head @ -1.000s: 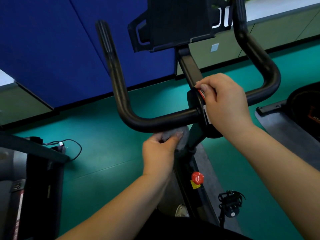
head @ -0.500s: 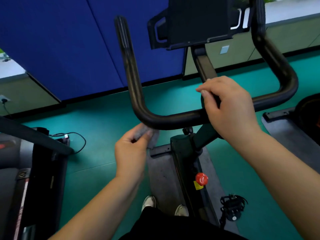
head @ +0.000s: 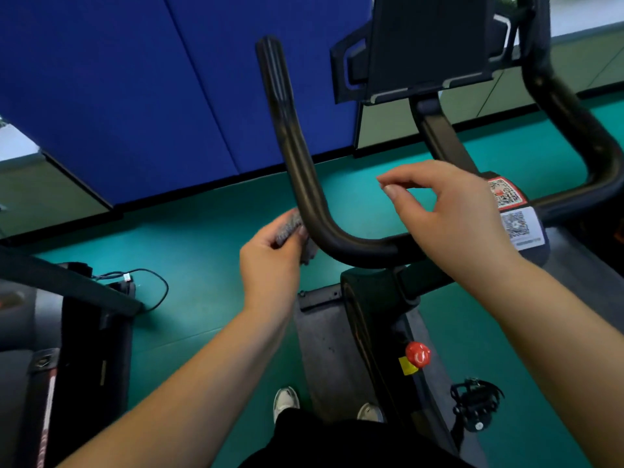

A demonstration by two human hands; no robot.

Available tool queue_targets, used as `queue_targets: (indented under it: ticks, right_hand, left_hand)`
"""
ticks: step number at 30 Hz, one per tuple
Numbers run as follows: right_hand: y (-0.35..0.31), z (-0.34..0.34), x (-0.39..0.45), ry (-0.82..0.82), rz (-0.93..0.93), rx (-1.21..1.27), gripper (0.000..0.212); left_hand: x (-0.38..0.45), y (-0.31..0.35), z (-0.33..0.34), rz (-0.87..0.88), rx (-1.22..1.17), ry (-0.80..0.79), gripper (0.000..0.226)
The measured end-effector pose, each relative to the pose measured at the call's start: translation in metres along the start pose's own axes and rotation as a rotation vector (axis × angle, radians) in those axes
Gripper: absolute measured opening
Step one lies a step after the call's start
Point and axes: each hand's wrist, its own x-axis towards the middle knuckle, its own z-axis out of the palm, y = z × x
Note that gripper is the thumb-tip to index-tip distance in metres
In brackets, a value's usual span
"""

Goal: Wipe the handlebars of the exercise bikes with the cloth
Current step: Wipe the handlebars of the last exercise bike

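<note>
The black tubular handlebar (head: 337, 238) of the exercise bike is U-shaped; its left branch rises from the bend, up and away from the person, to a ribbed end. This long axis is what the next wipe must follow, I think. The right hand (head: 449, 214) hovers above the cross part of the bar, its fingers loosely curved and holding nothing. The left hand (head: 270, 258) is the nearer one to the left branch: its grip is closed on the small grey fuzzy cloth (head: 290, 228), pinched between thumb and fingers and pressed on the outer side of the bend. From this grip the unwiped branch lies upward and forward.
</note>
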Motion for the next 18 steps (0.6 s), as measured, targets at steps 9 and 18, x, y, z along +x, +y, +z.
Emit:
queue_targets:
  ticks: [9, 18]
  right_hand:
    - [-0.037, 0.049, 0.019, -0.261, 0.175, 0.075, 0.036]
    - [-0.052, 0.060, 0.030, -0.173, 0.280, 0.110, 0.032]
  left_hand:
    - [0.016, 0.005, -0.020, 0.043, 0.127, -0.220, 0.024]
    - [0.078, 0.028, -0.020, 0.059, 0.209, -0.242, 0.025]
